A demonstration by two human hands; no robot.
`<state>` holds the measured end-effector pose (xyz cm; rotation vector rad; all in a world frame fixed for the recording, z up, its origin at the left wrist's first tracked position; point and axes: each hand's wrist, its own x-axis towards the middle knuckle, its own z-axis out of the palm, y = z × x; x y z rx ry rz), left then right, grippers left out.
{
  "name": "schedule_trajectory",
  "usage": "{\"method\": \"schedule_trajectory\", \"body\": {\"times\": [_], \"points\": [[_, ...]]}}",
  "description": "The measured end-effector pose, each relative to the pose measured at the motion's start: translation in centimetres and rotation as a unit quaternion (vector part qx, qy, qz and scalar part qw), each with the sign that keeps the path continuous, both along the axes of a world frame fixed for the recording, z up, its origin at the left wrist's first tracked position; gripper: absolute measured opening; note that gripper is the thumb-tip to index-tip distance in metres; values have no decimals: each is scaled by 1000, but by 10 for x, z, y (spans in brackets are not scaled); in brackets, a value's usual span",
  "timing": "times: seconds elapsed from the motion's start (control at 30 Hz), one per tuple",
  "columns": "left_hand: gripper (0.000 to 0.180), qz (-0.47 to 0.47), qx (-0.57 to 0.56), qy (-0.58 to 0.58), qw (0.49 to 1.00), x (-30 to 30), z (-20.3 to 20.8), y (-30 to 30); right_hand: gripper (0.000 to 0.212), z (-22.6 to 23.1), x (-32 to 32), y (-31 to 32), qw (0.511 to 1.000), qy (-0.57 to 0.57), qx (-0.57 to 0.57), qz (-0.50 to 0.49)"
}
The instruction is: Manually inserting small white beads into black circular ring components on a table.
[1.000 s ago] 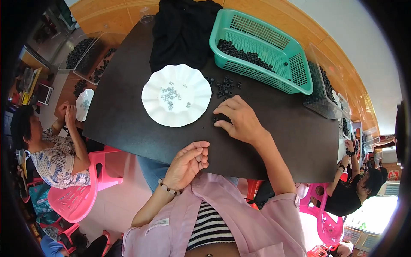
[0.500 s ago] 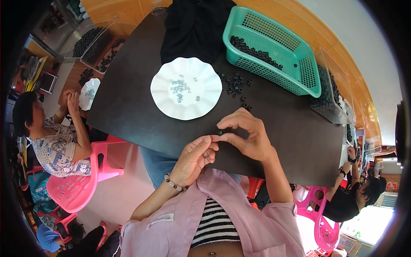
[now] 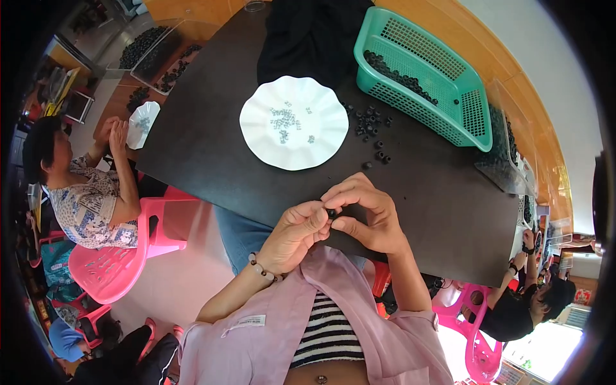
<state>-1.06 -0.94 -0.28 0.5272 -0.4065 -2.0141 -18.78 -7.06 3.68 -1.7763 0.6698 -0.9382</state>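
A small black round piece (image 3: 331, 213) sits between my two hands just off the near edge of the dark table. My left hand (image 3: 296, 234) pinches it with thumb and fingers. My right hand (image 3: 372, 215) arches over from the other side, its fingertips and thumb closed about the same piece. Beyond them a white scalloped plate (image 3: 266, 138) carries many tiny clear bits (image 3: 284, 120). To the right of the plate, several small black pieces (image 3: 369, 122) like the held one lie loose, a few with a hollow showing.
A green mesh basket (image 3: 420, 106) with more black pieces stands at the back right, beside a clear bin (image 3: 507, 144). Black cloth (image 3: 305, 38) lies behind the plate. A person (image 3: 96, 186) works at the left; another (image 3: 532, 295) sits at the far right, near pink chairs (image 3: 109, 273).
My hands have come together around the black piece, which was by my right fingertips before. My right fingers have closed in. The whole view has shifted slightly.
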Motion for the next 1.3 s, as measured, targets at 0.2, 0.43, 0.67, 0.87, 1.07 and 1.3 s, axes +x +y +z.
{"method": "schedule_trajectory", "body": {"times": [0.2, 0.43, 0.67, 0.87, 1.07, 1.3], "points": [[21, 0, -5, 12, 1000, 1, -6, 4, 21, 1, 2, -2, 1000, 15, -16, 12], [24, 31, 7, 31, 999, 4, -8, 6, 23, 1, 11, -11, 998, 28, -34, 38], [21, 73, 62, 7, 995, 14, -7, 7, 15, 13, 17, -57, 989, 143, 3, -28], [20, 88, 64, 32, 994, 15, -7, 9, 15, -5, 45, -129, 935, 266, -209, -111], [20, 91, 64, 39, 993, 17, -10, 10, 13, -22, 69, -146, 870, 395, -263, -135], [21, 84, 60, 42, 994, 17, -10, 8, 15, -23, 68, -146, 860, 420, -258, -129]]}}
